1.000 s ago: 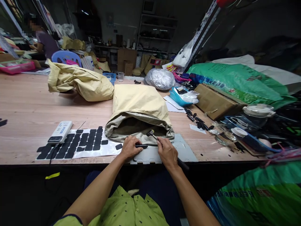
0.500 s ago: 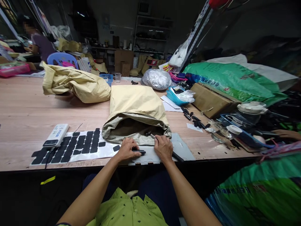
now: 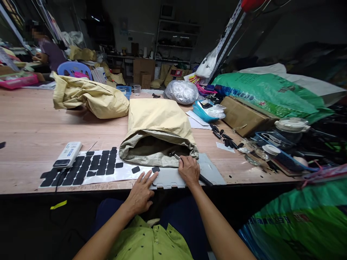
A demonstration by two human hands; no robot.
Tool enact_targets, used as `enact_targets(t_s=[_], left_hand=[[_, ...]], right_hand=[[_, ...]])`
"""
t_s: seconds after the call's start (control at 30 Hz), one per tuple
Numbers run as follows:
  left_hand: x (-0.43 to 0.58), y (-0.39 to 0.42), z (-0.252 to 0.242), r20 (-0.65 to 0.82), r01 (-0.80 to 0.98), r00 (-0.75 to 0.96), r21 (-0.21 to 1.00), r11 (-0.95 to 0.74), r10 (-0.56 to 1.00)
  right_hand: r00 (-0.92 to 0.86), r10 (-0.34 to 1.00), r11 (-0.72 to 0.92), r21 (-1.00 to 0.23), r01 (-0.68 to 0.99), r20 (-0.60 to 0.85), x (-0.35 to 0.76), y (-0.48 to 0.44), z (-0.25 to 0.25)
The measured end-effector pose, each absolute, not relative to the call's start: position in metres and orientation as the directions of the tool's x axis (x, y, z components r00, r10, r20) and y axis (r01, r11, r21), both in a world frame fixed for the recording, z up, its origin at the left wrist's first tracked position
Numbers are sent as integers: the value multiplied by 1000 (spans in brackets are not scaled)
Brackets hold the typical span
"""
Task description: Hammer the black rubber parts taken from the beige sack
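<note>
My right hand (image 3: 189, 171) is closed round a small hammer (image 3: 205, 180), whose metal shaft and dark head point toward the mouth of a cream sack (image 3: 159, 113). The sack lies flat with its grey-lined opening facing me. My left hand (image 3: 141, 193) is at the table's front edge, fingers stretched out and holding nothing that shows. Its fingertips touch the white backing sheet (image 3: 124, 176) near a loose black rounded patch (image 3: 155, 169). More black patches (image 3: 101, 164) sit in rows on that sheet. Under my right hand lies a grey board (image 3: 208, 169).
A white device (image 3: 67, 153) with a cable rests on the patches at left. Beside the sack slumps another cream sack (image 3: 92, 97). Black handle-like pieces (image 3: 226, 139), a cardboard box (image 3: 244, 113) and a lidded jar (image 3: 290, 130) stand at right. A person (image 3: 48, 50) sits far left.
My left hand has let go of the black cylindrical piece, which no longer shows, and has drawn back toward me with its fingers spread. The right hand keeps its place on the hammer.
</note>
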State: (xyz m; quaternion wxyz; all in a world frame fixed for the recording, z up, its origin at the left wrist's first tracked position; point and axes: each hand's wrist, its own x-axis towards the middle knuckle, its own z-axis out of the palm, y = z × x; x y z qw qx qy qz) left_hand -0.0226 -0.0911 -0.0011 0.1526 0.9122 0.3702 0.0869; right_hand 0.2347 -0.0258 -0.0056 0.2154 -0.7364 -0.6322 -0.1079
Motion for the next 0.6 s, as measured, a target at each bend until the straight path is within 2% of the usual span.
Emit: enact_targets(t_s=[0.13,0.27,0.33,0.4,0.47,0.5,0.57,0.6], left_hand=[[-24,-91,7,25,642,707,396,-656,707],[-21,-81,29,6,607,656,590,-532,755],[-16,-63,42,42,562,579,703,-436,814],[-7,-35,51,104,546,443,756,-360,890],[3,0,56,143,630,255,726,-276,956],[7,18,56,116,694,155,694,-191,981],[15,50,54,-20,771,-30,635,36,999],[17,64,53,-59,779,-72,621,93,996]], right_hand=[[180,883,-112,-179,977,433,234,-26,-6],[174,880,-108,-169,980,442,233,-26,-6],[174,880,-111,-165,980,443,233,-26,-6],[177,880,-115,-164,980,440,233,-26,-6],[178,883,-117,-165,979,435,233,-27,-5],[179,884,-117,-167,979,433,233,-27,-5],[177,885,-114,-170,979,430,233,-26,-5],[176,887,-113,-170,979,428,233,-26,-5]])
